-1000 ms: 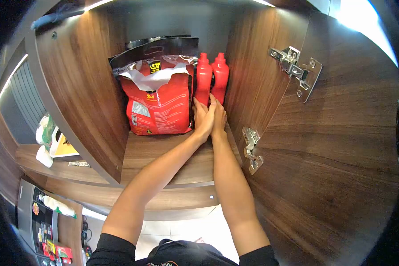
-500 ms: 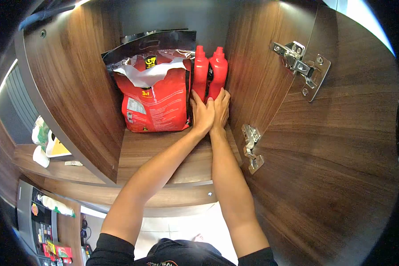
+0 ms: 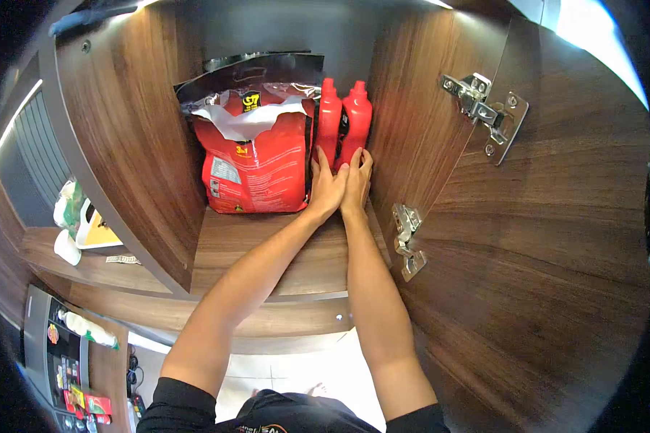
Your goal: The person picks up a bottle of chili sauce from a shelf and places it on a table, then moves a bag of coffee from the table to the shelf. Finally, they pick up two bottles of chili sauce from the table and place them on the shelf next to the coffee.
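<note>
Two red bottles stand side by side in the cabinet, the left one next to a large red bag and the right one near the right wall. My left hand is wrapped against the lower part of the left bottle. Around the lower part of the right bottle is my right hand. The two hands touch at the thumbs. The bottles' bases are hidden behind the hands. The bag stands upright, its top edge folded and crumpled.
On the right, the cabinet door hangs open on two metal hinges. The left cabinet wall rises beside the bag. A side shelf holds a white cup and a tray. Packets lie lower left.
The view has shifted slightly. Both hands remain at the bottles, with the right hand's fingers set a little differently. The bottles and bag have not clearly moved.
</note>
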The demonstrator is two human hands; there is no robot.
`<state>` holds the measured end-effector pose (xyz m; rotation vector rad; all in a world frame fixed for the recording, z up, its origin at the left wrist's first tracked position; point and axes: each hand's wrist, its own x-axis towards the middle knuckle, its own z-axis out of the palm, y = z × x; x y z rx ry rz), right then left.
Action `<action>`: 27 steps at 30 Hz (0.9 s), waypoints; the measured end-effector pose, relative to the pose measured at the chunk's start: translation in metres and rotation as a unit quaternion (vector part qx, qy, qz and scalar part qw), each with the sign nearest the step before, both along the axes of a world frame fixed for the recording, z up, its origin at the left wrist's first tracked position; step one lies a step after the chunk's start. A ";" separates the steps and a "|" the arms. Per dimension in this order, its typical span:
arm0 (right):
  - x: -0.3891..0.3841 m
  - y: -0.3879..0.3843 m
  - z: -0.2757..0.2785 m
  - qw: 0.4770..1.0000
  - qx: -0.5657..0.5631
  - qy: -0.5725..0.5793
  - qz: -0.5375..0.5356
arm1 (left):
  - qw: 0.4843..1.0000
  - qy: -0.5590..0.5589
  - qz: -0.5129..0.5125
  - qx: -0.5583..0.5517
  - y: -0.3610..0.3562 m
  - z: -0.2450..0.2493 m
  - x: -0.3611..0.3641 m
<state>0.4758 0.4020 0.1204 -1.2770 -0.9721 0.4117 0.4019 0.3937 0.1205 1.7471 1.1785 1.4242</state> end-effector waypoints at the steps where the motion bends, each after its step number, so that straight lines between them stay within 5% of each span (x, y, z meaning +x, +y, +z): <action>1: -0.001 -0.002 -0.001 1.000 0.004 -0.001 0.001 | 1.000 -0.003 -0.013 0.001 -0.002 0.001 -0.002; 7: 0.011 0.008 -0.034 0.951 0.062 -0.287 -0.097 | 0.999 0.015 -0.038 0.015 -0.015 0.002 -0.005; 9: 0.013 0.006 -0.035 0.980 0.048 -0.194 -0.019 | 0.999 0.023 -0.025 0.032 -0.019 -0.001 -0.005; 11: 0.006 -0.003 -0.030 0.945 0.090 -0.301 -0.093 | 0.996 0.014 -0.045 0.073 -0.020 -0.004 -0.008; 19: -0.006 -0.024 -0.019 0.956 0.097 -0.274 -0.039 | 0.993 0.021 -0.066 0.096 -0.051 0.001 -0.027; 23: -0.012 -0.031 -0.023 0.931 0.142 -0.324 -0.095 | 0.993 0.009 -0.080 0.085 -0.077 -0.003 -0.042; 25: -0.022 -0.059 0.000 0.984 0.107 -0.140 0.031 | 0.989 0.011 -0.076 0.123 -0.096 -0.006 -0.056; 27: -0.034 -0.089 0.009 0.984 0.136 -0.098 0.063 | 0.985 -0.027 -0.088 0.143 -0.122 -0.009 -0.075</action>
